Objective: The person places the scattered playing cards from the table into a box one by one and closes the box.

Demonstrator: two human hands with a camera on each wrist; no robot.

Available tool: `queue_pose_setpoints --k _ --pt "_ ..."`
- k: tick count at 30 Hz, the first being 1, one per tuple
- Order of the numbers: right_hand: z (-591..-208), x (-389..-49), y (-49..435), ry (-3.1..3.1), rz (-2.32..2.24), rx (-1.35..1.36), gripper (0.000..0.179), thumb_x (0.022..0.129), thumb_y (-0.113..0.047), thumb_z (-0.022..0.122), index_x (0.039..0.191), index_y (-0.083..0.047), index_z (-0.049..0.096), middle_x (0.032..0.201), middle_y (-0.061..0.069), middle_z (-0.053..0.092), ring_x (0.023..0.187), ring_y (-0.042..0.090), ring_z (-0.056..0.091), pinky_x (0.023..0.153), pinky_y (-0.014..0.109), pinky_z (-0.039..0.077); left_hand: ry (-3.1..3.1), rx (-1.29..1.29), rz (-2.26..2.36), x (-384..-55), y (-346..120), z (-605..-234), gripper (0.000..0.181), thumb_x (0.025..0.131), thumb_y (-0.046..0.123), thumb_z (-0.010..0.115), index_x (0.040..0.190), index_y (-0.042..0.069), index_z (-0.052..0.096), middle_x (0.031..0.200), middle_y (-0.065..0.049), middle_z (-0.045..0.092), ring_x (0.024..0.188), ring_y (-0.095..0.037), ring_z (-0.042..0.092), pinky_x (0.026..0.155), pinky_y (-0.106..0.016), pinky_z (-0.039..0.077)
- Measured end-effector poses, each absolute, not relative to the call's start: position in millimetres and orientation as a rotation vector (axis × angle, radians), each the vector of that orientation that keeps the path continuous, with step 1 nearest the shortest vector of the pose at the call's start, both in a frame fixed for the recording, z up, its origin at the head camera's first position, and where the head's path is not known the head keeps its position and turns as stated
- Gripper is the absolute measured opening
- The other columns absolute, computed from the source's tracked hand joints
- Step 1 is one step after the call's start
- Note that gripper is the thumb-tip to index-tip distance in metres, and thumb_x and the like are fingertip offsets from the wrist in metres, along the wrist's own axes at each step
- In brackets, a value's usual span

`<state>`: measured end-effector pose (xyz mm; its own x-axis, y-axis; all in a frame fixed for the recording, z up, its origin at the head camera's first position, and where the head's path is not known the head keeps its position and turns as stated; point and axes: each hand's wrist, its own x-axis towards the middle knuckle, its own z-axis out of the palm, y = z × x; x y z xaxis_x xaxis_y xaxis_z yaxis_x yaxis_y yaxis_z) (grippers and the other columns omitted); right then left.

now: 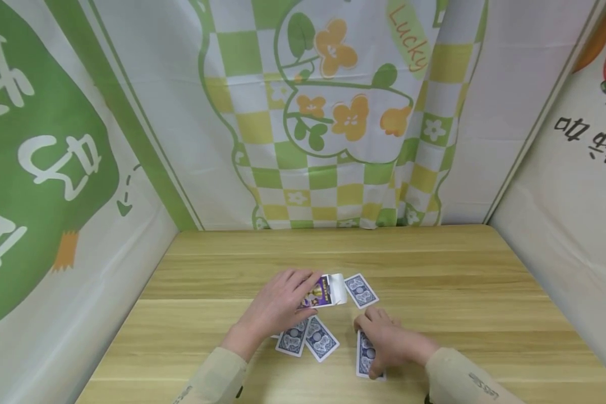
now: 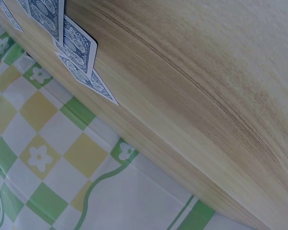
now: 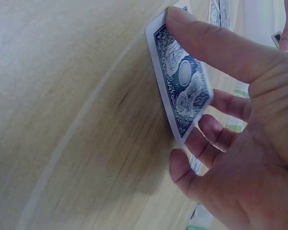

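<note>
The left hand (image 1: 279, 302) grips a purple card box (image 1: 321, 293), white flap (image 1: 338, 289) pointing right; the right hand (image 1: 393, 339) holds a blue-backed playing card (image 1: 365, 354) by its ends, to the near right of the box, long axis running roughly fore and aft

L hand (image 1: 285, 303) reaches fwd, back of hand up, fingers bent over & thumb on the near side, gripping; L forearm (image 1: 217, 373) slants up to the R. R hand (image 1: 391, 339) sits lower, nearer the body, R forearm (image 1: 464, 373) angled in to the L, R thumb (image 3: 216, 40) stretched opp. curled R fingers (image 3: 182, 167), pinching. Hands apart, both forearms in pale sleeves
</note>
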<state>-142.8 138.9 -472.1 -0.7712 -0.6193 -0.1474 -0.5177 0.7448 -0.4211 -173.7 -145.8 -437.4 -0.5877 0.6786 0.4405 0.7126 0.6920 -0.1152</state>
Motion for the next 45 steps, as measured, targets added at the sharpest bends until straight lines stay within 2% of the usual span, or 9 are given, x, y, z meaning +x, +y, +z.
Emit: queue_pose_setpoints --k 7,10,15,22,31,39,45 --pt "-472.4 -142.3 140.2 2.742 -0.528 -0.939 0.078 0.050 -0.026 0.099 0.112 -0.011 0.054 0.100 -0.004 0.045 0.093 0.016 0.042 0.082 0.036 0.048 -2.438 -1.074 -0.097 -173.9 -146.2 -437.7 0.082 0.084 0.044 0.082 0.150 0.010 0.049 0.135 -0.003 0.060 0.118 -0.020 0.059 0.105 -0.036 0.052" --pt "-473.6 -144.6 143.2 2.744 -0.632 -0.929 0.068 0.056 -0.017 0.097 0.109 -0.010 0.055 0.095 -0.003 0.048 0.088 0.015 0.045 0.077 0.033 0.048 -2.432 -1.076 -0.110 -173.8 -146.4 -437.9 0.082 0.083 0.043 0.083 0.150 0.010 0.049 0.135 -0.003 0.061 0.117 -0.020 0.059 0.105 -0.036 0.052" --pt "-473.8 -149.8 150.9 2.698 -0.847 -0.924 0.046 0.070 0.001 0.086 0.104 -0.009 0.057 0.096 -0.001 0.053 0.088 0.014 0.052 0.075 0.027 0.055 -2.430 -1.078 -0.114 -173.5 -146.7 -437.8 0.082 0.083 0.043 0.083 0.150 0.010 0.049 0.134 -0.003 0.061 0.117 -0.020 0.059 0.105 -0.036 0.052" --pt "-464.4 -154.9 162.2 2.647 -0.992 -0.853 0.024 0.083 0.004 0.074 0.104 -0.005 0.065 0.090 -0.004 0.058 0.082 0.008 0.054 0.071 0.024 0.054 -2.429 -1.077 -0.107 -173.4 -148.1 -439.1 0.082 0.083 0.044 0.083 0.149 0.009 0.050 0.134 -0.004 0.061 0.116 -0.020 0.060 0.103 -0.036 0.053" --pt "-452.5 -160.6 176.4 2.559 -1.156 -0.755 0.020 0.083 0.000 0.076 0.100 -0.007 0.068 0.080 -0.005 0.061 0.072 0.006 0.055 0.064 0.023 0.052 -2.408 -1.087 -0.093 -174.3 -148.8 -439.8 0.082 0.083 0.044 0.083 0.149 0.008 0.050 0.133 -0.003 0.061 0.115 -0.020 0.059 0.102 -0.035 0.053" --pt "-447.7 -161.8 185.0 2.544 -1.239 -0.643 0.014 0.082 -0.006 0.080 0.087 -0.010 0.068 0.079 -0.004 0.065 0.072 0.010 0.060 0.062 0.023 0.054 -2.432 -1.084 -0.092 -174.2 -147.2 -438.6 0.082 0.084 0.044 0.083 0.150 0.009 0.049 0.135 -0.003 0.060 0.116 -0.020 0.059 0.103 -0.035 0.053" --pt "-443.3 -160.8 190.3 2.540 -1.271 -0.492 0.013 0.083 -0.015 0.082 0.082 -0.011 0.071 0.074 -0.002 0.068 0.064 0.013 0.057 0.051 0.020 0.046 -2.450 -1.079 -0.081 -174.3 -146.5 -438.1 0.082 0.084 0.044 0.082 0.151 0.010 0.049 0.135 -0.003 0.060 0.117 -0.020 0.059 0.104 -0.036 0.052"
